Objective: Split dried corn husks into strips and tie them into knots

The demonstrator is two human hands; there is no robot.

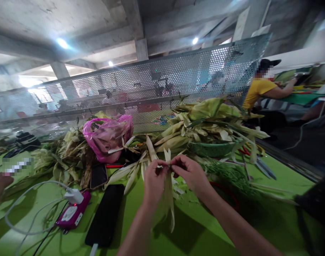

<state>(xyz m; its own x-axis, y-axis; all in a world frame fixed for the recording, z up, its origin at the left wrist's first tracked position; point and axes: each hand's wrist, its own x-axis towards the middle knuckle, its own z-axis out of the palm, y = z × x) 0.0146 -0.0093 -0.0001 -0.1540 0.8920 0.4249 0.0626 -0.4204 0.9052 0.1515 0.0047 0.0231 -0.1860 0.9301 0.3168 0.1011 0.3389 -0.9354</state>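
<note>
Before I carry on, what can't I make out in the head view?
Head view:
Pinched part of the husk strips: covered by the grip of the left hand and right hand.
Inside of the green basket: hidden by the husk pile.
Arm behind the other person's hand: cut off by the left edge.
Shapes behind the mesh screen: blurred by it.

Left hand (155, 181), right hand (191, 173), forearms (228, 217), all bare

From our right hand (190, 174), we could pass at six o'clock over bare table (193, 231); a phone (106, 215) blocks eight, a pink bag (105, 142) ten, a husk pile (207, 113) one.
</note>
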